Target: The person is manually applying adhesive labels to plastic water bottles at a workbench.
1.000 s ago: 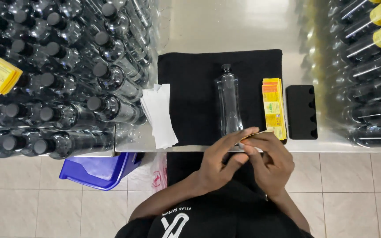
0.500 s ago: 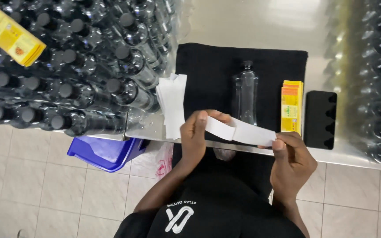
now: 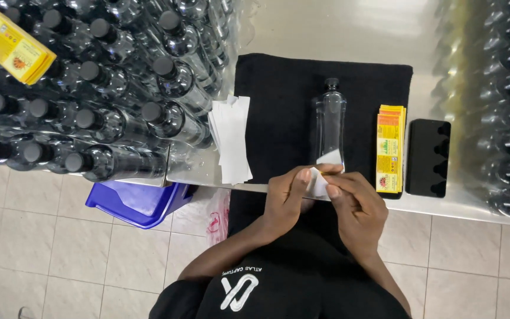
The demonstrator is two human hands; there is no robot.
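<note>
Your left hand [image 3: 287, 198] and right hand [image 3: 352, 207] pinch a white strip [image 3: 320, 180] at the table edge, just below the bottle [image 3: 329, 127]; it may crease or stick askew.

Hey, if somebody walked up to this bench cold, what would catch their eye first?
Probably the mass of clear bottles with dark caps piled at the left, with more bottles along the right edge. Next, the single empty bottle lying on the black cloth in the middle, and just below it the left hand and right hand pinching a small white strip. The yellow label stack beside the bottle adds the only bright colour.
</note>
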